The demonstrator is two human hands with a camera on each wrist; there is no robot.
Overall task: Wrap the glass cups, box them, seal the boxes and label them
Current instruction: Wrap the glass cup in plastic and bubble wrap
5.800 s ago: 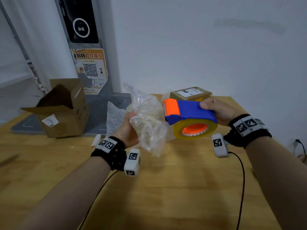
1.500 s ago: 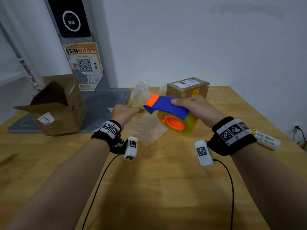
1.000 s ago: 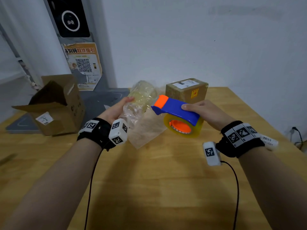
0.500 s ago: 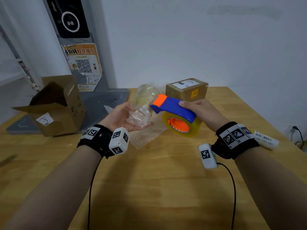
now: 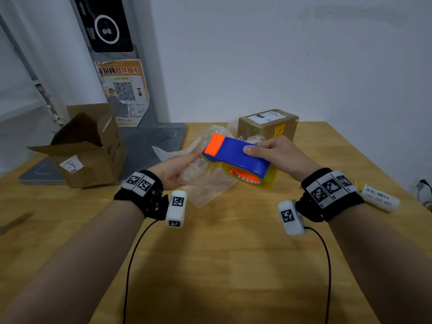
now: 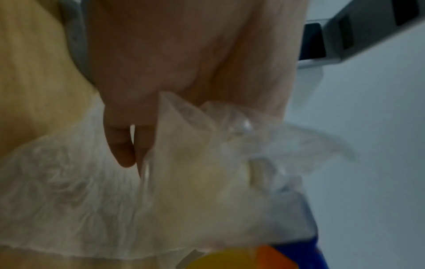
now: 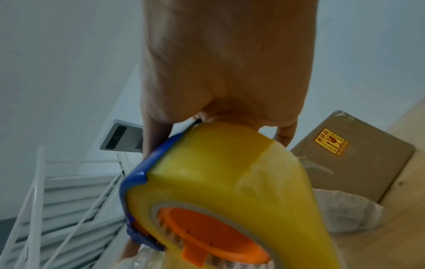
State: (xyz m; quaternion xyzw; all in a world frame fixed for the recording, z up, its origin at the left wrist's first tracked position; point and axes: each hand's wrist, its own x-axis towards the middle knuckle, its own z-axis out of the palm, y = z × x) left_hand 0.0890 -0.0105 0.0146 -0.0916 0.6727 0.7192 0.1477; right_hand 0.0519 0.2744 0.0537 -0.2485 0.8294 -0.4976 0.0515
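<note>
Blue plastic with an orange tip, the tape dispenser [image 5: 236,153] sits in the right hand [image 5: 282,155], whose thumb and fingers curl over its top; a yellowish tape roll [image 7: 230,174] on an orange core hangs beneath it. The orange tip meets the wrapped glass cup [image 5: 205,157], a bundle of clear crinkled film that the left hand [image 5: 173,169] cradles from below, fingers curled round it above the counter [image 5: 222,277]. In the left wrist view the film bunches out past the fingertips [image 6: 122,152].

Under the bundle a loose sheet of wrap [image 5: 208,192] lies on the wood. Just behind the right hand stands a sealed cardboard box [image 5: 268,127] with a white label on top and an orange sticker on its side; it closes off the far side of the dispenser. Well to the left an open cardboard box [image 5: 86,146] stands with its flaps up, beside a grey base plate [image 5: 149,146] of a post that bears an orange poster. A white label roll [image 5: 378,199] lies near the counter's right edge, close by the right wrist. The near half of the counter shows bare wood, crossed only by the two black wrist cables.
</note>
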